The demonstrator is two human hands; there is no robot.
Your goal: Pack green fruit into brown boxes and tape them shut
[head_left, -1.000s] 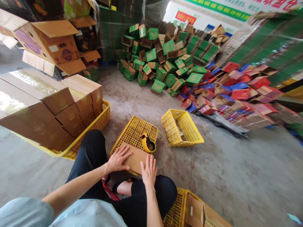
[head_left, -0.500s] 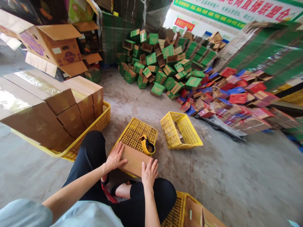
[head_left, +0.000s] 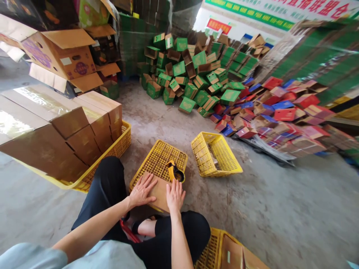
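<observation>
A plain brown cardboard box [head_left: 160,193] lies on the near part of an upturned yellow plastic crate [head_left: 157,157] between my knees. My left hand [head_left: 143,191] rests flat on the left part of the box top, fingers stretched out. Over the right part of the box lies my right hand [head_left: 175,195], its fingers extended and pointing away from me. Neither hand is wrapped round anything. Just beyond my right fingertips, a yellow and black tape dispenser [head_left: 176,172] sits on the crate.
At left, a yellow crate [head_left: 126,140] holds several closed brown boxes [head_left: 84,140]. Another yellow crate [head_left: 221,155] stands ahead to the right. By my right knee is a crate [head_left: 209,248] with flattened cardboard [head_left: 231,254]. Green boxes [head_left: 187,104] and red-blue boxes [head_left: 284,114] lie heaped beyond.
Both hands have slid inward over the box top, my left hand to the right and my right hand slightly left. The box and the tape dispenser stay on the crate.
</observation>
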